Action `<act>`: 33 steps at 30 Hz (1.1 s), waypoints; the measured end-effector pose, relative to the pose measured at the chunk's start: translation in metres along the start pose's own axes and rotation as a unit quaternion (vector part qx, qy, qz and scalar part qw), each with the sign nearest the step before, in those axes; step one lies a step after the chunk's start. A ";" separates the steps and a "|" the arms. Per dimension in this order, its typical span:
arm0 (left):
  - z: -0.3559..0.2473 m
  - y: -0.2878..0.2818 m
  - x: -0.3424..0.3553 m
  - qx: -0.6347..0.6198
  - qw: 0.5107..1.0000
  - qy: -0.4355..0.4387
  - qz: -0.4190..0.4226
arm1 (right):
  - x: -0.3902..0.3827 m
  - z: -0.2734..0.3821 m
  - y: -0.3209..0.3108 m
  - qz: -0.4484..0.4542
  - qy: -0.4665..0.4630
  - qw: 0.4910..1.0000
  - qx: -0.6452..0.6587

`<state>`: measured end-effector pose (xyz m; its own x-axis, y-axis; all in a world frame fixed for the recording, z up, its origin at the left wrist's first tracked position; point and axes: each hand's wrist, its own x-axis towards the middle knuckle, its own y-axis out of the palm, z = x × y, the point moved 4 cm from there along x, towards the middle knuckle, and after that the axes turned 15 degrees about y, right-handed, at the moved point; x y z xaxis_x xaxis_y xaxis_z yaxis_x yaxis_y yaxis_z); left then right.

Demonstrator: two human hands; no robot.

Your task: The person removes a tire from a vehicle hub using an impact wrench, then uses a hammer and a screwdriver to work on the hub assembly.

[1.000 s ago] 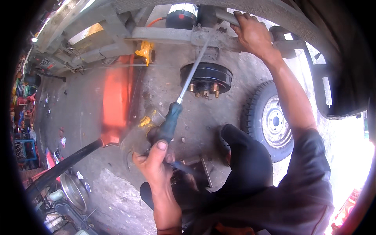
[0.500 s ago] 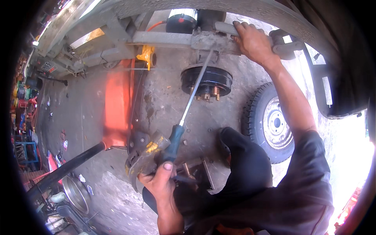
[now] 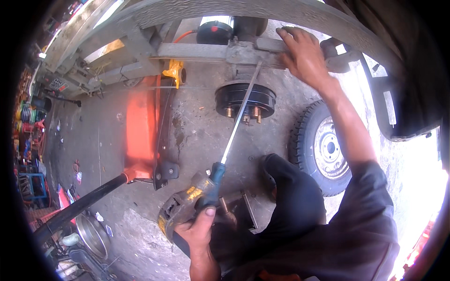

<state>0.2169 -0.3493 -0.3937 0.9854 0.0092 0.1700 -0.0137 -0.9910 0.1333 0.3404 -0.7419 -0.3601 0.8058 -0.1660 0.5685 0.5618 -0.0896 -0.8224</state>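
In my left hand [image 3: 199, 229] is the dark teal handle of a long screwdriver [image 3: 241, 110], my thumb lying along the handle. Its straight metal shaft slants up and away, passing in front of a black brake drum [image 3: 267, 98] with brass-coloured studs. The tip overlaps the lower edge of a grey leaf spring and axle assembly [image 3: 243, 52]; I cannot tell whether it touches. My right hand [image 3: 304, 56] lies against the leaf spring farther right, fingers apart and holding no tool. Beside my left hand is a worn grey object with yellow patches [image 3: 190, 194], partly hidden.
A wheel with a tyre [image 3: 300, 140] stands right of my knee. An orange floor jack [image 3: 143, 112] with a long black handle [image 3: 84, 201] lies left, near a yellow metal part [image 3: 173, 70]. The grey chassis beam [image 3: 197, 11] spans overhead. A metal basin [image 3: 93, 236] sits lower left.
My left hand and the screwdriver handle have moved slightly right and down. My right hand's fingers have loosened and spread on the leaf spring.
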 end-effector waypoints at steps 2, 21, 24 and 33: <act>0.000 -0.008 -0.005 0.059 0.997 0.016 0.047 | -0.017 0.043 -0.029 0.039 -0.087 0.988 0.121; -0.037 0.006 -0.004 0.302 0.876 0.298 0.229 | -0.075 0.178 -0.053 0.087 -0.267 0.886 0.369; -0.026 0.003 0.001 0.251 0.914 0.238 0.212 | -0.072 0.182 -0.051 0.096 -0.274 0.887 0.358; -0.015 0.007 0.001 0.252 0.912 0.256 0.196 | -0.072 0.176 -0.046 0.116 -0.274 0.891 0.343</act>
<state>0.2151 -0.3541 -0.3784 0.7117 -0.4265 0.5583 -0.1417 -0.8655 -0.4805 0.2895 -0.5527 -0.3601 0.7798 0.4191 0.4651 0.1993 0.5380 -0.8191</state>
